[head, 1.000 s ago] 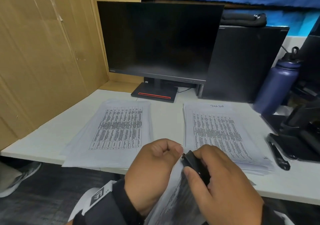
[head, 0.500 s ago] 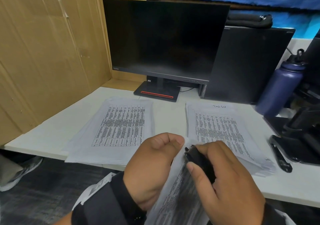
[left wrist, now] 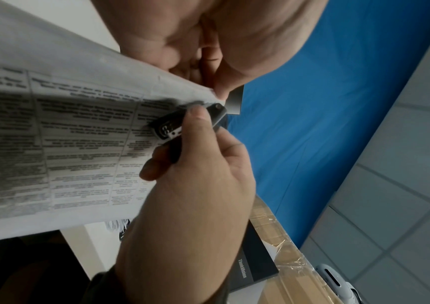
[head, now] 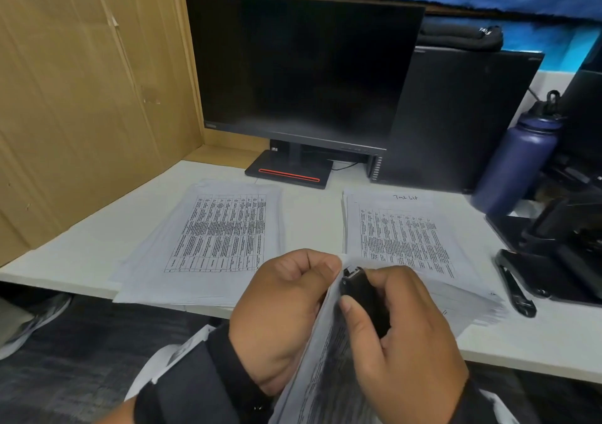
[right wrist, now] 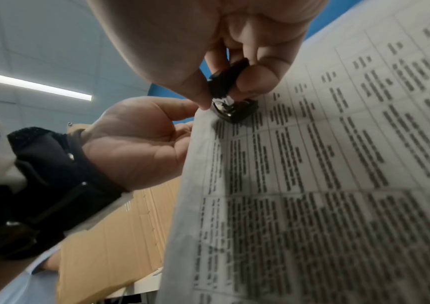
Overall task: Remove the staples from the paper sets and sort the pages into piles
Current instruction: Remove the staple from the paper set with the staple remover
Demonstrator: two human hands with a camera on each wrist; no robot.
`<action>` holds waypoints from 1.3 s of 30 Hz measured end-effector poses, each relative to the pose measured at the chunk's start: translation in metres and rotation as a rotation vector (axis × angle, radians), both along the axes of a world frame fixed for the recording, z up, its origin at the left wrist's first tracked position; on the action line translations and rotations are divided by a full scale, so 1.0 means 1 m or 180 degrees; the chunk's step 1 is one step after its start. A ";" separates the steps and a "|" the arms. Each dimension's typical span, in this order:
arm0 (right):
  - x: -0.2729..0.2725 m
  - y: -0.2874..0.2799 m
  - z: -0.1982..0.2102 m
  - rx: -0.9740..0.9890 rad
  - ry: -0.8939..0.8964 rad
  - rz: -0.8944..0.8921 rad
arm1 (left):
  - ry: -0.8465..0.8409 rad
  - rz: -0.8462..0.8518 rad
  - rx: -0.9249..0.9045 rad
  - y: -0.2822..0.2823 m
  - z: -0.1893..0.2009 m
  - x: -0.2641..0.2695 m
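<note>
A stapled paper set (head: 329, 352) printed with tables is held upright in front of the desk edge. My left hand (head: 286, 309) pinches its top corner between thumb and fingers. My right hand (head: 400, 335) grips a black staple remover (head: 361, 296), whose metal tip sits at that corner of the paper set (right wrist: 338, 185). The staple remover (right wrist: 230, 100) bites at the sheet's edge in the right wrist view, and the staple remover (left wrist: 180, 123) lies against the printed page (left wrist: 65, 133) in the left wrist view. Two piles of pages lie on the desk: a left pile (head: 215, 238) and a right pile (head: 407, 244).
The white desk (head: 81, 244) carries a black monitor (head: 303, 71) at the back, a dark computer case (head: 456, 117), a blue bottle (head: 518, 159) and black devices (head: 566, 254) at the right. A black pen-like tool (head: 514, 286) lies beside the right pile. Cardboard (head: 81, 97) walls the left side.
The staple remover's tip has shifted slightly up to the paper set's top corner, and both hands have stayed close together on it. The piles have not moved.
</note>
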State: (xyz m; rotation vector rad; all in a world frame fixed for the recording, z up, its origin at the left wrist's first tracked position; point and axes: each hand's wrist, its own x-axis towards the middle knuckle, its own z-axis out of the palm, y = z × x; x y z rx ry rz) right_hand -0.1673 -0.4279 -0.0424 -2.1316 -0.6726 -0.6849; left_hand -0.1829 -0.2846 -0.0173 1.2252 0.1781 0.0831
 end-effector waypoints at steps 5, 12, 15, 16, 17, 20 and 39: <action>-0.001 0.004 -0.006 0.0317 0.0318 0.0033 | -0.0062 0.0052 -0.0206 -0.002 -0.003 -0.001; 0.004 0.000 0.003 -0.0147 -0.0247 -0.0089 | 0.0073 -0.0135 -0.0822 0.001 0.001 0.005; 0.005 0.002 0.005 0.0102 0.0386 0.0065 | 0.0083 -0.0112 -0.0798 0.000 0.001 0.005; 0.006 0.002 0.005 0.0239 0.0657 0.0143 | 0.0079 -0.0096 -0.0765 0.000 0.001 0.005; 0.007 0.001 0.004 0.0303 0.0806 0.0185 | 0.0073 -0.0088 -0.0730 0.000 0.001 0.006; 0.009 -0.001 0.005 -0.0012 0.0436 0.0050 | 0.0034 -0.0029 -0.0525 0.001 -0.001 0.006; 0.015 -0.004 0.029 0.0547 0.1455 0.0265 | -0.0302 0.0153 0.0221 0.005 -0.001 0.009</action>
